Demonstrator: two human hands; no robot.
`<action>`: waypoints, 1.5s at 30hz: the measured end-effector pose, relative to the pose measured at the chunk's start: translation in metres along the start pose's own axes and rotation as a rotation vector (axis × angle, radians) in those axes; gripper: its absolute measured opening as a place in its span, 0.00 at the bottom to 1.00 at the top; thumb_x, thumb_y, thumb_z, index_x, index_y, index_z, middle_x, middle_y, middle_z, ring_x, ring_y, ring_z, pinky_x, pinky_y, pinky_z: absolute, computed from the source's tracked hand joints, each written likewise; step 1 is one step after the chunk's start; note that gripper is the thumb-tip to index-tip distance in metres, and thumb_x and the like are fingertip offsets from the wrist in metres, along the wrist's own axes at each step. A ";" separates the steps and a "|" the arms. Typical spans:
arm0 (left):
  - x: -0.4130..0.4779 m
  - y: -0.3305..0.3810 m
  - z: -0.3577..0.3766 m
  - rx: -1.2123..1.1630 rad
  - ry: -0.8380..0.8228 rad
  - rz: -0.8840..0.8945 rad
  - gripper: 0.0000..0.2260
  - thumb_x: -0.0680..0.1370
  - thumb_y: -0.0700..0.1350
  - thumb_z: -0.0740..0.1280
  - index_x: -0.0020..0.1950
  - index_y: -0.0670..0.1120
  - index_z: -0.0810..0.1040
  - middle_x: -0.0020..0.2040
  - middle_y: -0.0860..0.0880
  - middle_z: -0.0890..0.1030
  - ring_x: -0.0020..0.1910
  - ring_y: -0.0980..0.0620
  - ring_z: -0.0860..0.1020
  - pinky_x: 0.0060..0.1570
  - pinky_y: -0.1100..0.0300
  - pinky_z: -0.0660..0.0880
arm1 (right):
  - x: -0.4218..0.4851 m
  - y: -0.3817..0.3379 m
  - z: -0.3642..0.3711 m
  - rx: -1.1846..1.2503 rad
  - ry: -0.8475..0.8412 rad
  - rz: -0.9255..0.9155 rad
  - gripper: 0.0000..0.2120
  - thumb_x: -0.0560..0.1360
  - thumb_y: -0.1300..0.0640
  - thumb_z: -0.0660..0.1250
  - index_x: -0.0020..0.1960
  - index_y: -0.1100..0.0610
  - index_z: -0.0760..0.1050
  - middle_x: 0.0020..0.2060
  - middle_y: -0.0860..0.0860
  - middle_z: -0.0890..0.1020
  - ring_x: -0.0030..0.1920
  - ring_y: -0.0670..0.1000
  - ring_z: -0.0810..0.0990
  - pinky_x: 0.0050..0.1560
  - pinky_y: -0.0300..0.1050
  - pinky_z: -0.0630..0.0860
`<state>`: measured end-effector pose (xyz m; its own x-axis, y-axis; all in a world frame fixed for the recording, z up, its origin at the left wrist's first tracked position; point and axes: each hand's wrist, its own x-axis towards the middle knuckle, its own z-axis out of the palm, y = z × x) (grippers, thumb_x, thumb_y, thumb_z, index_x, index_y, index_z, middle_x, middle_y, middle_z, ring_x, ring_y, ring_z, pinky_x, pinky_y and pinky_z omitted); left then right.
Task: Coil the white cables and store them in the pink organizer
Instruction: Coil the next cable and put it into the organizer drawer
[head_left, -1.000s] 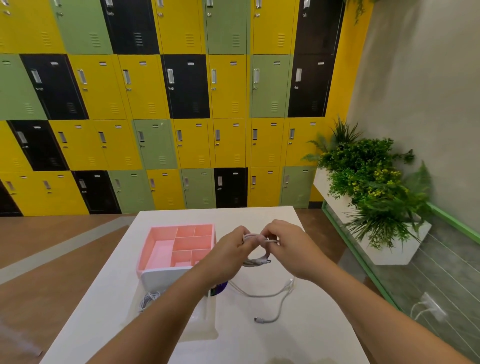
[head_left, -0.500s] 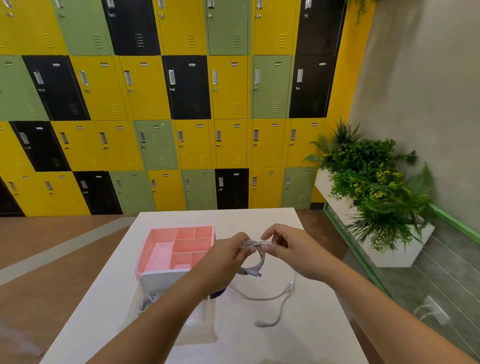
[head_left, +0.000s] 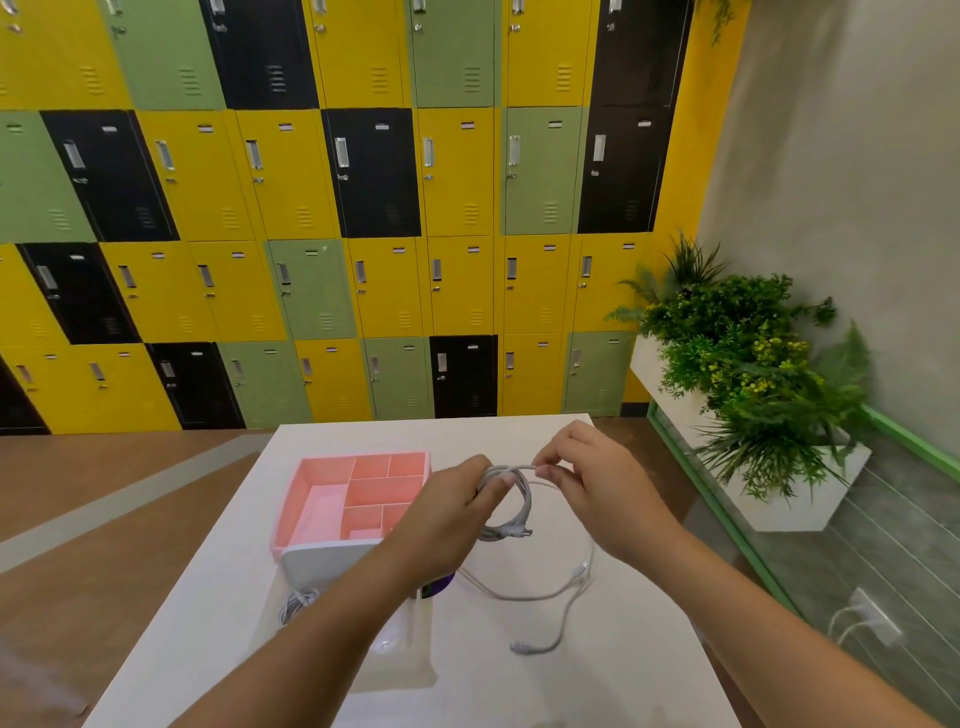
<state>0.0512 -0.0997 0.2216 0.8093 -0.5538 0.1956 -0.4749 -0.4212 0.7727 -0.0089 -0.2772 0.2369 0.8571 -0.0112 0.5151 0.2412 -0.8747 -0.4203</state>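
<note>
Above table (head_left: 649, 675), right of organizer (head_left: 358, 499): left hand (head_left: 447, 519) grips cable (head_left: 511, 501) coil; right hand (head_left: 597, 493) pinches top strand. Loose tail trails near, plug on tabletop. Risk: coil springs open if left grip slackens; tail may snag second cable (head_left: 296, 605) near organizer.

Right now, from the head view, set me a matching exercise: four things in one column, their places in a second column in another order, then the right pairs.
1. cable coil
2. pink organizer
3. loose cable end
4. plants

A. lies on the table, nearer the person than the hands
B. in a white planter on the right
C. held by left hand and right hand
D. stands on the table, left of the hands

Pairs: 1-C, 2-D, 3-A, 4-B
</note>
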 end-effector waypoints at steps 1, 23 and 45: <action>0.001 0.001 0.001 -0.023 0.019 -0.001 0.17 0.81 0.57 0.58 0.42 0.46 0.71 0.38 0.43 0.76 0.41 0.39 0.77 0.43 0.43 0.75 | 0.000 -0.002 0.001 0.063 -0.002 0.038 0.03 0.77 0.59 0.67 0.47 0.55 0.79 0.42 0.45 0.76 0.40 0.41 0.73 0.39 0.28 0.68; 0.001 0.003 0.021 -0.212 0.251 -0.034 0.19 0.82 0.53 0.56 0.41 0.41 0.73 0.34 0.44 0.74 0.34 0.51 0.71 0.35 0.53 0.70 | -0.007 -0.023 0.017 0.783 -0.124 0.588 0.05 0.75 0.61 0.70 0.51 0.59 0.79 0.45 0.60 0.83 0.44 0.54 0.84 0.45 0.42 0.82; -0.006 0.001 0.009 1.019 0.012 0.332 0.16 0.81 0.43 0.56 0.68 0.51 0.66 0.63 0.50 0.72 0.64 0.47 0.69 0.70 0.48 0.53 | -0.002 -0.029 0.009 0.257 -0.198 0.270 0.40 0.75 0.66 0.68 0.75 0.40 0.50 0.56 0.48 0.68 0.41 0.50 0.80 0.46 0.43 0.81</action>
<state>0.0429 -0.1035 0.2155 0.5871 -0.7464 0.3133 -0.7322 -0.6547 -0.1877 -0.0136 -0.2477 0.2408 0.9700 -0.1076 0.2178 0.0804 -0.7037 -0.7059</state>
